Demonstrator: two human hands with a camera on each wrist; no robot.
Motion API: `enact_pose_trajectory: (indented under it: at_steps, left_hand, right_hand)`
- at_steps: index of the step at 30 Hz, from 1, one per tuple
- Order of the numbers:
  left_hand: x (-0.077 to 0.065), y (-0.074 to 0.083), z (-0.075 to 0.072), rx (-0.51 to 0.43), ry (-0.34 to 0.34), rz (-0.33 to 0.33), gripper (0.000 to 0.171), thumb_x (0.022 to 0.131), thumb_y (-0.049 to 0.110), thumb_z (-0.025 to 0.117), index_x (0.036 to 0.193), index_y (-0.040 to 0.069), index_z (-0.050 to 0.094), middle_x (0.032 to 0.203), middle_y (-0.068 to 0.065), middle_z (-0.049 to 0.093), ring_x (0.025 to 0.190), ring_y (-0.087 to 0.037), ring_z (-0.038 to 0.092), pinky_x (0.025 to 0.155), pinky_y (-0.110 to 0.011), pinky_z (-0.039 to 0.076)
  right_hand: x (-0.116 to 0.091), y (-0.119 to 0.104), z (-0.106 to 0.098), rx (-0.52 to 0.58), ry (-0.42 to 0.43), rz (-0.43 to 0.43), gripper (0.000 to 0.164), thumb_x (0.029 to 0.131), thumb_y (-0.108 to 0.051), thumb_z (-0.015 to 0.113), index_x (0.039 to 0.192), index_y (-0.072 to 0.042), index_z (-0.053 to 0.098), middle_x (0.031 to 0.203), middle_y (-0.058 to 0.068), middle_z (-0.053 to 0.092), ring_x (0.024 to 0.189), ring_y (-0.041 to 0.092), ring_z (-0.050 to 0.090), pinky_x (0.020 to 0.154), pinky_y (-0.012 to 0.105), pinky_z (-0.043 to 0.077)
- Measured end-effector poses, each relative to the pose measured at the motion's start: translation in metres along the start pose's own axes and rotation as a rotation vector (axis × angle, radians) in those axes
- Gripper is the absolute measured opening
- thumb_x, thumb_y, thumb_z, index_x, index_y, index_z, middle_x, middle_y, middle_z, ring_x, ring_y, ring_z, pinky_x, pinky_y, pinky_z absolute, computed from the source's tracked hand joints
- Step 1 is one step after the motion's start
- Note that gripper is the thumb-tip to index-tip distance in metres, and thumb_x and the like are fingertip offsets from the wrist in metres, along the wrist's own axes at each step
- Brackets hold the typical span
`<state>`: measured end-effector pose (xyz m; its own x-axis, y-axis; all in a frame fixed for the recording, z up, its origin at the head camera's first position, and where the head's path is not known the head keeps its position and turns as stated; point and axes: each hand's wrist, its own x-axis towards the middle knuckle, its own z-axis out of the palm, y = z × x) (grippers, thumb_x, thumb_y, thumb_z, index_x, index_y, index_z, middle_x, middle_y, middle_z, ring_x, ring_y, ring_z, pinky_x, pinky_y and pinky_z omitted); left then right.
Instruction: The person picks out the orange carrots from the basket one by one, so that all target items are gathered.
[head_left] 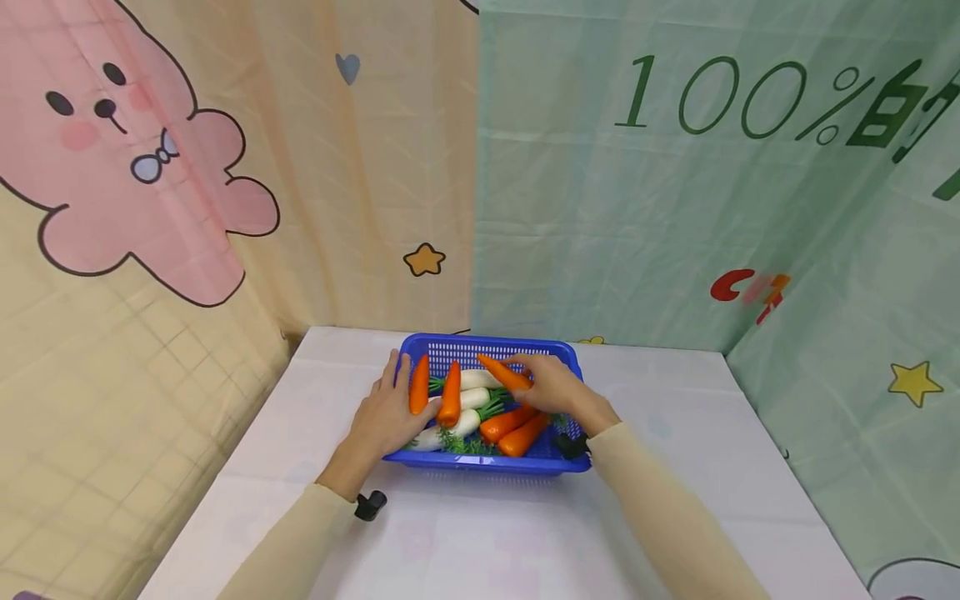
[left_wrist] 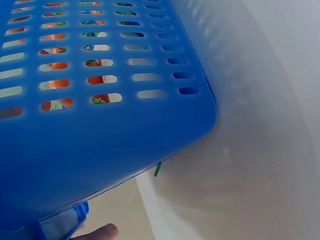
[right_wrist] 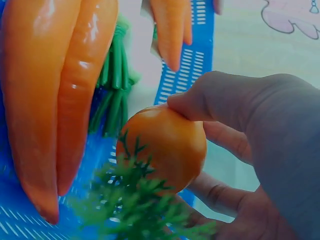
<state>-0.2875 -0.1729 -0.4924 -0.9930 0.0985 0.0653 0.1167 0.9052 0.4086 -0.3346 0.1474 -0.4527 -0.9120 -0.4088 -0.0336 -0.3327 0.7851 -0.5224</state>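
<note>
My left hand (head_left: 386, 414) lies over the left rim of a blue plastic basket (head_left: 487, 465). Its fingers stretch along the rim, and the thumb reaches inside, beside an upright-leaning carrot (head_left: 418, 385). In the left wrist view, only a fingertip (left_wrist: 102, 233) shows, past the basket's outer wall. Over the basket's right side, my right hand (head_left: 553, 385) grips a carrot (head_left: 504, 372) between thumb and fingers, its thick end (right_wrist: 162, 150) showing in the right wrist view. Under that hand lie other carrots (head_left: 523, 435). White radishes (head_left: 468, 423) with green stems fill the middle.
The basket stands on a white-covered table (head_left: 465, 542). Feathery green leaves (head_left: 468, 446) lie along its near inner side. Printed cloth curtains (head_left: 600, 225) hang behind the table and at both sides.
</note>
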Motion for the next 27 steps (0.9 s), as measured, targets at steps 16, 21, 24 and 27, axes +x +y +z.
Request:
enact_pose_trajectory:
  at_steps: [16, 21, 24, 27]
  left_hand:
    - [0.001, -0.002, -0.001, -0.003, -0.004, 0.015, 0.113, 0.110, 0.068, 0.062, 0.186, 0.001, 0.013, 0.197, -0.026, 0.005, 0.168, -0.060, 0.045, 0.131, -0.077, 0.047]
    - [0.001, -0.003, 0.001, 0.000, -0.002, 0.019, 0.112, 0.110, 0.068, 0.062, 0.186, 0.001, 0.014, 0.196, -0.027, 0.006, 0.166, -0.061, 0.046, 0.131, -0.077, 0.047]
    - [0.002, -0.003, 0.002, 0.005, -0.001, 0.022, 0.112, 0.110, 0.068, 0.061, 0.186, 0.001, 0.014, 0.196, -0.027, 0.007, 0.165, -0.061, 0.047, 0.130, -0.077, 0.048]
    - [0.002, -0.003, 0.001, 0.006, 0.002, 0.024, 0.112, 0.110, 0.069, 0.061, 0.186, 0.001, 0.014, 0.196, -0.027, 0.007, 0.165, -0.061, 0.048, 0.130, -0.076, 0.049]
  right_hand:
    - [-0.019, 0.013, -0.030, 0.032, 0.101, 0.002, 0.062, 0.103, -0.018, 0.078, 0.164, -0.019, 0.068, 0.134, 0.018, 0.079, 0.093, 0.023, 0.070, 0.076, 0.034, 0.059]
    - [-0.027, 0.025, -0.034, 0.035, 0.136, 0.013, 0.063, 0.104, -0.020, 0.077, 0.166, -0.014, 0.065, 0.133, 0.019, 0.079, 0.089, 0.023, 0.072, 0.074, 0.033, 0.060]
    - [-0.032, 0.033, -0.038, 0.058, 0.150, 0.022, 0.064, 0.105, -0.019, 0.076, 0.167, -0.012, 0.063, 0.133, 0.022, 0.079, 0.081, 0.020, 0.072, 0.069, 0.032, 0.062]
    - [-0.037, 0.041, -0.042, 0.089, 0.156, 0.044, 0.064, 0.107, -0.018, 0.075, 0.169, -0.011, 0.061, 0.134, 0.024, 0.077, 0.079, 0.019, 0.075, 0.069, 0.032, 0.066]
